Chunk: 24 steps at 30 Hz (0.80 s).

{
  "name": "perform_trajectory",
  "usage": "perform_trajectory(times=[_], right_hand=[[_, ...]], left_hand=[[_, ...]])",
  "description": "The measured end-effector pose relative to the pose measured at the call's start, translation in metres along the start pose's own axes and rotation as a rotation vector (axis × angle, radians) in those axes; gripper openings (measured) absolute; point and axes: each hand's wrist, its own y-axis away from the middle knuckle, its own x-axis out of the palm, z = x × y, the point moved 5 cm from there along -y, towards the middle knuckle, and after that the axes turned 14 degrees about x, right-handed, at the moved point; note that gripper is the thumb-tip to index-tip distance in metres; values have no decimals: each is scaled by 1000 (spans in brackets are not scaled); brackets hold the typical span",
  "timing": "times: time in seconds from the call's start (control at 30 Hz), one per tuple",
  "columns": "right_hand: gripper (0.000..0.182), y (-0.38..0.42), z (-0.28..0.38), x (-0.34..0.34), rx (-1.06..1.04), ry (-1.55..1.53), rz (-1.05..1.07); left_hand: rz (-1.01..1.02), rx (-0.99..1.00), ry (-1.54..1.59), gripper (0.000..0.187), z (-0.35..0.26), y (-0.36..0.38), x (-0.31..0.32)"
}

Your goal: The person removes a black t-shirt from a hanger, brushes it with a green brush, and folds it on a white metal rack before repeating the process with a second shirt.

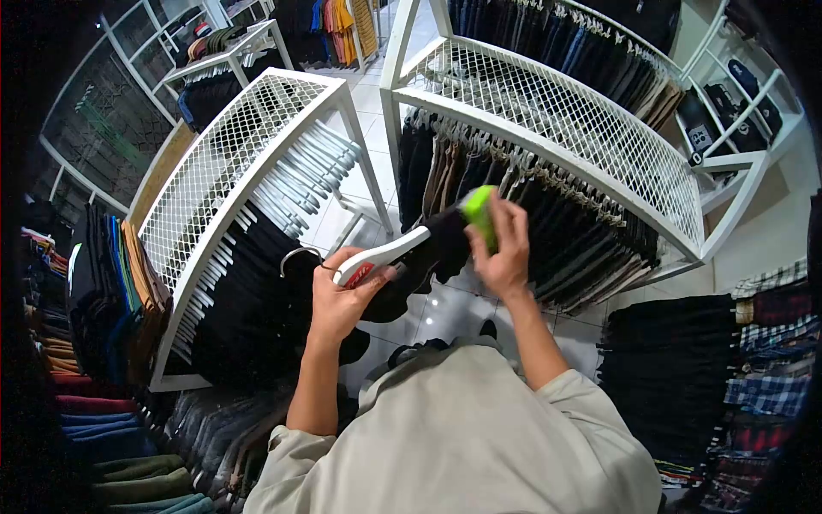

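My left hand is closed around the middle of a white clothes hanger with a red label; its metal hook sticks out to the left. A black garment hangs on the hanger, its far shoulder sloping up toward my right hand. That hand, slightly blurred, is closed on a small lime-green object held right at the garment's shoulder. Motion smears the object, so I cannot tell its kind.
On the left stands a white mesh-topped rack with black clothes on white hangers. Another white rack holds dark and brown trousers in front. Folded stacks lie at lower left; black garments and plaid shirts hang at right.
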Motion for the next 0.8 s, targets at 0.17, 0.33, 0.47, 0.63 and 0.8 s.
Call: perform_trajectory(times=[0.17, 0.33, 0.47, 0.63, 0.8], right_hand=[[57, -10, -48, -20, 203, 26, -139], [61, -2, 47, -18, -52, -80, 155], [56, -20, 10, -7, 59, 9, 73], [51, -30, -13, -38, 293, 9, 4], [52, -20, 45, -26, -36, -36, 265]], left_hand=[[-55, 118, -129, 18, -9, 9, -13], [-22, 327, -296, 19, -28, 11, -2], [-65, 628, -527, 18, -41, 14, 1], [73, 687, -676, 48, -32, 23, -9], [201, 980, -831, 48, -35, 23, 9]])
